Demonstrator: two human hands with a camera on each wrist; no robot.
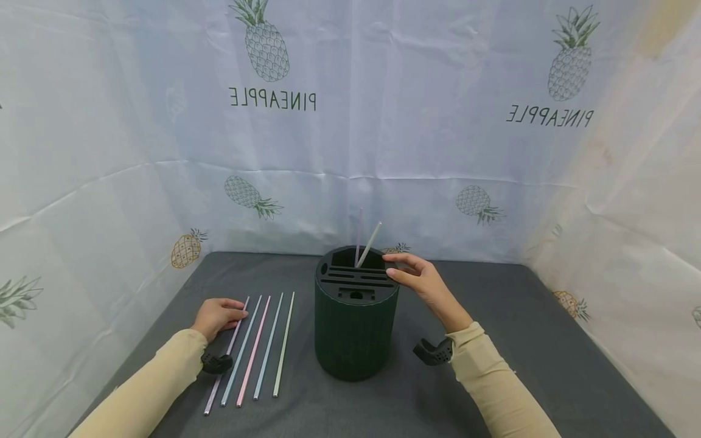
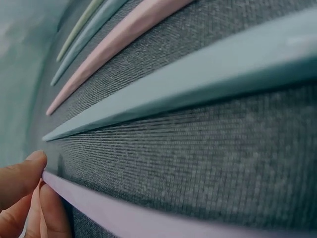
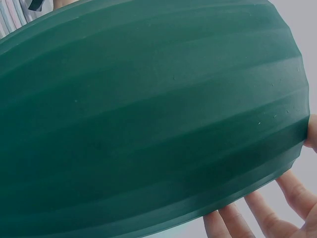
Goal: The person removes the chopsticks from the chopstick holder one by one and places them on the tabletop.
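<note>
In the head view my left hand (image 1: pixel 219 315) is at the far end of a purple chopstick (image 1: pixel 227 353), the leftmost of a row on the table. The left wrist view shows thumb and finger pinching its thin tip (image 2: pixel 45 174). Next to it lie a blue chopstick (image 1: pixel 241 351), a pink one (image 1: pixel 254 351), another blue one (image 1: pixel 269 346) and a yellow-green one (image 1: pixel 283 345). My right hand (image 1: pixel 424 283) holds the upper right rim of a dark green knife block (image 1: pixel 355 334), fingers round its side. A purple chopstick (image 1: pixel 358 234) and a yellow-green chopstick (image 1: pixel 372 238) lean in its back opening.
The block's black top (image 1: pixel 355 281) has several narrow slots in front of the larger back opening. A dark grey cloth (image 1: pixel 493 365) covers the table. White pineapple-print curtains (image 1: pixel 405 140) stand behind it and along both sides.
</note>
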